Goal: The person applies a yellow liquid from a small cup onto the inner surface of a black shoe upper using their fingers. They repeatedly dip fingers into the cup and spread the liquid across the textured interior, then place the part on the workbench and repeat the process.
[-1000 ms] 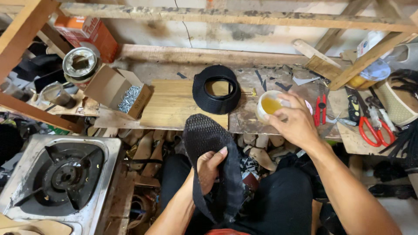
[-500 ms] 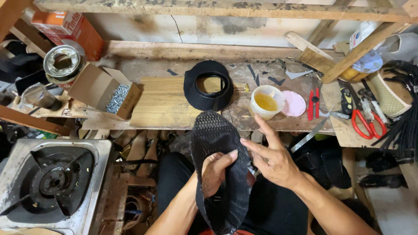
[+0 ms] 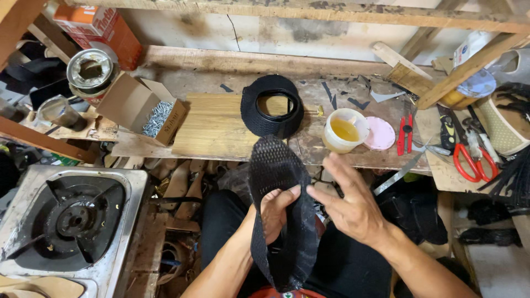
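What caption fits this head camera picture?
Left hand inside a black mesh shoe upper, right hand touching it.

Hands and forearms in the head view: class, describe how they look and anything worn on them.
The left hand and right hand are bare: no gloves, rings or watch visible. Both forearms are uncovered, with no sleeves in view. Fingers are spread; nails look short.

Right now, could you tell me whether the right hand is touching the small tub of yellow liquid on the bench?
Apart. The head view shows the right hand down at the black mesh piece, with bare bench between it and the tub of yellow liquid.
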Motion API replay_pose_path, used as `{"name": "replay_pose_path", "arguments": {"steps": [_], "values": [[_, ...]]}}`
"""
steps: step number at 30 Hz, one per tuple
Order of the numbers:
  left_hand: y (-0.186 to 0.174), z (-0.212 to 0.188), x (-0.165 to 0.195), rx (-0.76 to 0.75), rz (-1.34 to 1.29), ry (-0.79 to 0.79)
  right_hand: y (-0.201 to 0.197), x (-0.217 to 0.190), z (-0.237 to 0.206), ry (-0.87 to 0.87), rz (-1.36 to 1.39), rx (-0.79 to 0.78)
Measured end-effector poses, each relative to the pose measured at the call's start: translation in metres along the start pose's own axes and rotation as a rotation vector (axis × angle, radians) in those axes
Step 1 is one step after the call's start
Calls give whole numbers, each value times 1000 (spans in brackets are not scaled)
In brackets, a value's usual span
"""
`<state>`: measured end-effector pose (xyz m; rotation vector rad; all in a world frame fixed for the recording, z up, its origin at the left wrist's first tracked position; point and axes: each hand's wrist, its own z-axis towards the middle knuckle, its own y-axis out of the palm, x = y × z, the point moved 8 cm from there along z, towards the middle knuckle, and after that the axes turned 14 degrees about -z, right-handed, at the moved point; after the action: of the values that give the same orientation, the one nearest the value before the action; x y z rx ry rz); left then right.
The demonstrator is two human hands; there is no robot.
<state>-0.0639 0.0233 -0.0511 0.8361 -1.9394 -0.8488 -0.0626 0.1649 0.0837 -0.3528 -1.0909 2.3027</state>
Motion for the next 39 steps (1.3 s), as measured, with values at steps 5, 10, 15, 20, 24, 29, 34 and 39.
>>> {"name": "replay_pose_path", "arguments": {"steps": [5, 10, 15, 20, 24, 29, 34, 39], "values": [[-10, 6, 3, 31, 152, 51, -6, -1, 1, 41, 21, 46], [-10, 13, 11, 15, 19, 114, 5, -3, -1, 68, 155, -53], [-12, 13, 21, 113, 101, 172, 38, 9, -16, 593, 840, -163], [-10, 11, 5, -21, 376, 57, 52, 19, -20, 785, 963, -166], [-19, 8, 6, -127, 275, 98, 51, 50, -12, 657, 543, -405], [-22, 1, 14, -110, 273, 195, 41, 109, 30, 426, -108, -370], [-11, -10, 19, -57, 299, 213, 68, 148, 38, 428, -263, -557], [-15, -16, 31, 1, 121, 190, 56, 159, 26, 430, -200, -314]]}}
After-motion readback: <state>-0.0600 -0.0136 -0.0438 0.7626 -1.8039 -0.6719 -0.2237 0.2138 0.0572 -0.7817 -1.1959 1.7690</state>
